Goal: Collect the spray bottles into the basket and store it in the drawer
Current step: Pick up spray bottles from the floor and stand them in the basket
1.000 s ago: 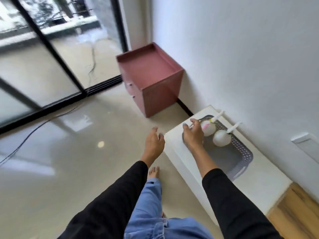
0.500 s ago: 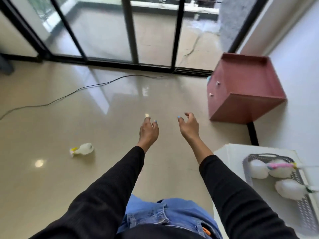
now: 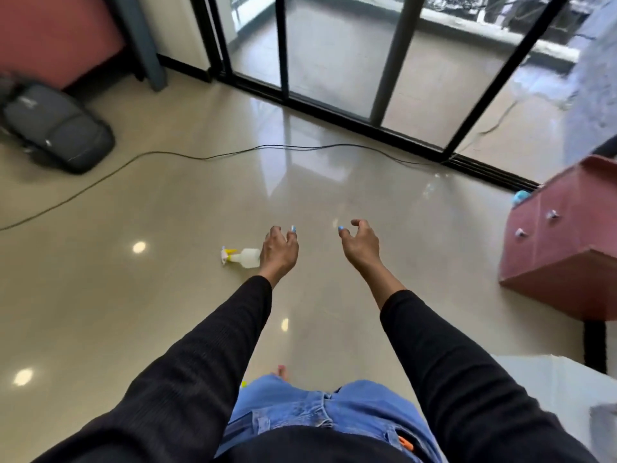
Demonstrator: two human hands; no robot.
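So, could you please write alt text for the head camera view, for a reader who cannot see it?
A person's two empty hands, left hand and right hand, reach out over a glossy floor where a white spray bottle with a yellow trigger lies on its side by the left hand. A red drawer cabinet stands at right, a dark bag far left.

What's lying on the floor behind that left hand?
A white plastic spray bottle with a yellow nozzle lies on the glossy beige floor. The left hand covers its base end.
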